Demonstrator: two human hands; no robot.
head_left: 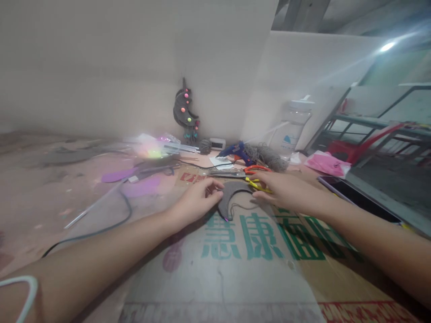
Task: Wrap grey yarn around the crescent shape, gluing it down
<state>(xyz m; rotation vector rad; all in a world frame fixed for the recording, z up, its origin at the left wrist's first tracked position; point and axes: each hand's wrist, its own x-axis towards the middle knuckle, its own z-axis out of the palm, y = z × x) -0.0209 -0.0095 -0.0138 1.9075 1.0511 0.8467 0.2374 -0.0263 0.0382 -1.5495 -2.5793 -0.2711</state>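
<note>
A grey crescent moon [227, 197] lies flat on printed cardboard in front of me, a thin grey strand of yarn [247, 207] curving from its lower tip toward the right. My left hand [205, 197] pinches the crescent's outer left edge with curled fingers. At the other end, my right hand [281, 188] has its fingers closed around the crescent's right tip; the exact contact is partly hidden. Just behind the crescent, by the right fingers, are yellow handles [257, 185] of a cutting tool and orange-handled scissors [256, 169].
A decorated crescent [182, 107] with coloured beads hangs on the wall. Behind my hands are a blue glue gun [237, 151], grey yarn [269, 156] and a clear bottle [294, 128]. A phone [360, 197] lies right; purple pieces [117, 175] and a black cable [126, 211] lie left.
</note>
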